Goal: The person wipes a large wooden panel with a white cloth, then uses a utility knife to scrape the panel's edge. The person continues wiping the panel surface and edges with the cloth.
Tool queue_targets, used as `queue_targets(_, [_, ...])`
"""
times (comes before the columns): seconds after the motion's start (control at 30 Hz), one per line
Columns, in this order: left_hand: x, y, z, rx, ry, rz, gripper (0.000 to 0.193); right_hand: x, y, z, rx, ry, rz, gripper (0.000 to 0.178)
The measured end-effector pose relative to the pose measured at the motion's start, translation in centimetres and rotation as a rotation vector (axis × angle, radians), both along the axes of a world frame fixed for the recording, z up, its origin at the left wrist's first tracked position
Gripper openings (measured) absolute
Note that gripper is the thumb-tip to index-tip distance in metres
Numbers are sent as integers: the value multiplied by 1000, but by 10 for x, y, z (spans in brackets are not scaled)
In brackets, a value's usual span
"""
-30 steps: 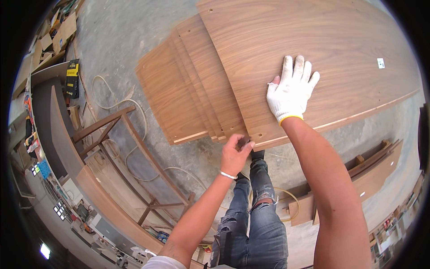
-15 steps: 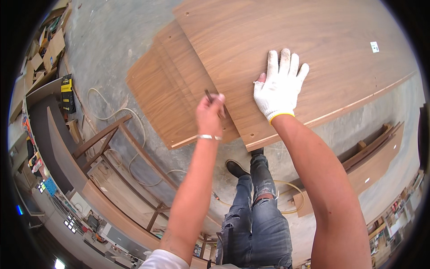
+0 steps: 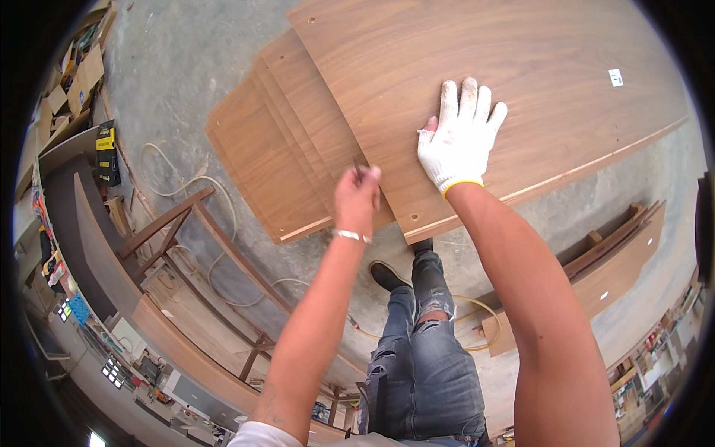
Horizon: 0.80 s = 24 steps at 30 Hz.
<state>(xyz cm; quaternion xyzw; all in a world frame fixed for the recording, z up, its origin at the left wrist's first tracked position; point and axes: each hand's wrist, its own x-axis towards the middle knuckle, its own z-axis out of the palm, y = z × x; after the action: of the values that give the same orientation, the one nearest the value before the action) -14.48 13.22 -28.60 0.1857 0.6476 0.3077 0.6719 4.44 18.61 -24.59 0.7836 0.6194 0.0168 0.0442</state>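
My right hand (image 3: 462, 149), in a white knitted glove with a yellow cuff, lies flat with fingers spread on a large brown wooden panel (image 3: 551, 112). That panel overlaps a stack of smaller wood panels (image 3: 253, 141) to its left. Bare, with a silvery band at the wrist, my left hand (image 3: 357, 195) is closed at the large panel's left edge. Its fingers pinch a small dark stick-like piece (image 3: 360, 165), too blurred to name. Small round holes show near the panels' corners, and a white label (image 3: 615, 77) is stuck on the large one.
A brown wooden frame (image 3: 238, 246) stands at the left, with a pale hose (image 3: 212, 179) looping over the concrete floor (image 3: 186, 67) behind it. More boards (image 3: 596, 268) lie at the right. A black and yellow bag (image 3: 107, 153) and scrap wood (image 3: 86, 78) are at the far left.
My left hand has moved slightly right and nearer to me, still pinching the dark piece along the panel edge. The right hand stays flat on the panel; the whole view has shifted a little.
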Motion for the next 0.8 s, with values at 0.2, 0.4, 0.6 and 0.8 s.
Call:
queue_targets(0.2, [0,-119,5,-167,-75,-46,14,-1,3,10,-2,4,-1,66])
queue_targets(0.4, [-6,-148,4,-208,-75,121,15,2,0,9,-68,28,-14,69])
queue_targets(0.6, [19,-95,5,-73,17,172,20,6,3,15,-100,142,-25,72])
queue_targets(0.8, [20,-10,-4,3,188,223,25,8,2,16,-90,248,21,77])
